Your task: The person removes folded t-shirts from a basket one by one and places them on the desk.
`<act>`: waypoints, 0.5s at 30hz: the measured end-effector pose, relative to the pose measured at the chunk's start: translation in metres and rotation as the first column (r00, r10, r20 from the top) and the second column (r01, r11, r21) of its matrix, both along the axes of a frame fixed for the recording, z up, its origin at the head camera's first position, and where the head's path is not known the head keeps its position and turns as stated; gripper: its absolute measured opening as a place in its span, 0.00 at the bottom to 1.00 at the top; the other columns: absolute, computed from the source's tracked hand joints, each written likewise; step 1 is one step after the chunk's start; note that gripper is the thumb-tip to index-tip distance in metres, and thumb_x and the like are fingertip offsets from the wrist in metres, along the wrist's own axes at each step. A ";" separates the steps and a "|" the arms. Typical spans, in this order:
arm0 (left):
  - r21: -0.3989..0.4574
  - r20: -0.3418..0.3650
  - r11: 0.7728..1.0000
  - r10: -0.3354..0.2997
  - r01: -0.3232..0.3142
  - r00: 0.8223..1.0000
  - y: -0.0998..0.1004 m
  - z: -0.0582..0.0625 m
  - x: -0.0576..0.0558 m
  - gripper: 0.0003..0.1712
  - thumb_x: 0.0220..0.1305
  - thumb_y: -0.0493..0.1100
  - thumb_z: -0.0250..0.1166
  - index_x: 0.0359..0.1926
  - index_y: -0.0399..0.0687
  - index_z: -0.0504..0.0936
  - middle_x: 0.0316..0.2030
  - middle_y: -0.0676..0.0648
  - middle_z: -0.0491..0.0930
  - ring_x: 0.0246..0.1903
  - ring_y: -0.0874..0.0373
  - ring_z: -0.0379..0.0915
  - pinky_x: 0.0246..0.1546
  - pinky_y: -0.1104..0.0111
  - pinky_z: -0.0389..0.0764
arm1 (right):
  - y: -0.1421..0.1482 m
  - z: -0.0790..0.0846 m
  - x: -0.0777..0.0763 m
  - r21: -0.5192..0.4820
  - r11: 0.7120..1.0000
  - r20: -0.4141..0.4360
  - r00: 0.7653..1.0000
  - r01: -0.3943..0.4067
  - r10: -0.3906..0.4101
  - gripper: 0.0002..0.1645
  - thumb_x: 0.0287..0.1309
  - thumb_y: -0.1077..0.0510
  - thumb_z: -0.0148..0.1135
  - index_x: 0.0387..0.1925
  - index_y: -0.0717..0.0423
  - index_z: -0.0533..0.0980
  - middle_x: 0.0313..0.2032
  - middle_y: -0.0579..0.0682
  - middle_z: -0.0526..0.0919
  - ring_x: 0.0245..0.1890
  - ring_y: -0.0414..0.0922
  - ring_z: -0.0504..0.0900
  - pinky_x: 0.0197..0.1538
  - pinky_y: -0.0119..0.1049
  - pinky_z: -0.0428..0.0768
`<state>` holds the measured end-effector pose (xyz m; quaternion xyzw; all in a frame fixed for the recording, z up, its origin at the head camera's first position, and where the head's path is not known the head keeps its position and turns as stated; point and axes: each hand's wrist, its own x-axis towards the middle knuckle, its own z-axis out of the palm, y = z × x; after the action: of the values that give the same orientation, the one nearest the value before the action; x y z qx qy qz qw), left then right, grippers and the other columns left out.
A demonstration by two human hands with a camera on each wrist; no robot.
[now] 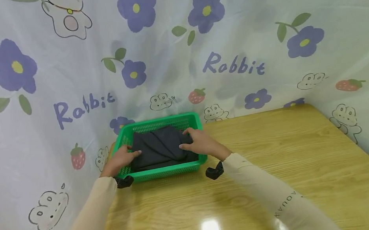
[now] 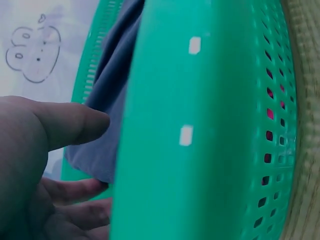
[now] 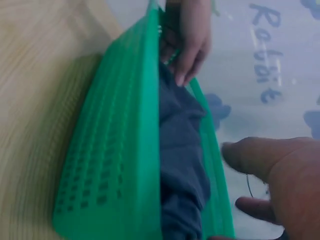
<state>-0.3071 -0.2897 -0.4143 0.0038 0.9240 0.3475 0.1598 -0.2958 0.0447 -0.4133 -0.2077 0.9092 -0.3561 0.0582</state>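
Observation:
A folded dark grey cloth lies inside a green plastic basket. At its left end is my left hand, inside the basket wall. In the left wrist view the left thumb reaches straight over the cloth, with the fingers spread apart below, right at its lower corner. My right hand is at the other end of the cloth. The right wrist view shows the right thumb and a finger held apart over the basket's far rim, nothing between them.
The basket stands at the back left of a wooden table, close to a hanging white curtain printed with flowers and rabbits. A black wrist strap piece hangs below the right wrist, another below the left.

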 end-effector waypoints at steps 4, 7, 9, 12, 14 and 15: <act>0.004 0.002 1.000 -0.007 0.007 1.000 -0.001 0.002 -0.003 0.45 0.80 0.53 0.54 0.77 0.23 0.47 0.74 0.22 0.49 0.71 0.26 0.51 0.65 0.39 0.66 | -0.018 -0.001 0.000 0.049 0.999 0.083 0.996 0.006 -0.010 0.44 0.71 0.42 0.64 0.77 0.57 0.60 0.69 0.63 0.69 0.69 0.58 0.69 0.65 0.53 0.74; 0.010 0.019 1.000 -0.003 0.002 1.000 -0.001 0.003 -0.004 0.45 0.80 0.52 0.55 0.77 0.23 0.46 0.74 0.22 0.49 0.72 0.26 0.50 0.66 0.39 0.65 | -0.028 -0.003 -0.002 0.054 0.997 0.151 0.987 0.049 -0.057 0.48 0.70 0.42 0.64 0.79 0.56 0.53 0.73 0.66 0.63 0.72 0.60 0.65 0.66 0.55 0.72; 0.016 0.030 1.000 0.005 -0.006 1.000 -0.001 0.003 -0.004 0.45 0.79 0.51 0.56 0.77 0.23 0.47 0.74 0.23 0.50 0.72 0.27 0.51 0.66 0.39 0.65 | -0.033 -0.006 -0.004 0.024 0.997 0.190 0.978 0.080 -0.083 0.51 0.70 0.43 0.65 0.80 0.56 0.50 0.74 0.67 0.60 0.73 0.61 0.63 0.67 0.56 0.70; 0.021 0.023 1.000 0.015 -0.015 1.000 -0.002 0.002 -0.004 0.43 0.78 0.52 0.58 0.75 0.22 0.53 0.70 0.23 0.59 0.67 0.30 0.61 0.63 0.43 0.70 | -0.038 -0.011 -0.006 -0.069 0.989 0.273 0.956 0.131 -0.107 0.54 0.69 0.45 0.66 0.82 0.57 0.44 0.75 0.66 0.58 0.74 0.62 0.62 0.69 0.57 0.69; 0.019 0.014 1.000 0.020 -0.020 1.000 -0.003 0.001 -0.005 0.32 0.78 0.53 0.59 0.60 0.23 0.72 0.50 0.28 0.75 0.48 0.38 0.75 0.50 0.51 0.77 | -0.041 -0.015 -0.008 -0.115 0.980 0.315 0.941 0.164 -0.121 0.58 0.68 0.47 0.67 0.82 0.58 0.41 0.75 0.66 0.60 0.73 0.62 0.64 0.68 0.56 0.69; 0.017 0.008 1.000 0.021 -0.021 1.000 -0.002 0.000 -0.005 0.26 0.77 0.53 0.60 0.49 0.28 0.77 0.40 0.33 0.76 0.39 0.43 0.75 0.44 0.55 0.76 | -0.042 -0.017 -0.008 -0.135 0.974 0.332 0.935 0.180 -0.127 0.59 0.67 0.48 0.68 0.82 0.58 0.40 0.75 0.66 0.60 0.72 0.62 0.65 0.68 0.55 0.70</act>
<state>-0.3121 -0.2921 -0.4140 -0.0059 0.9204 0.3570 0.1595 -0.3042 0.0030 -0.4303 -0.0790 0.8689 -0.4617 0.1600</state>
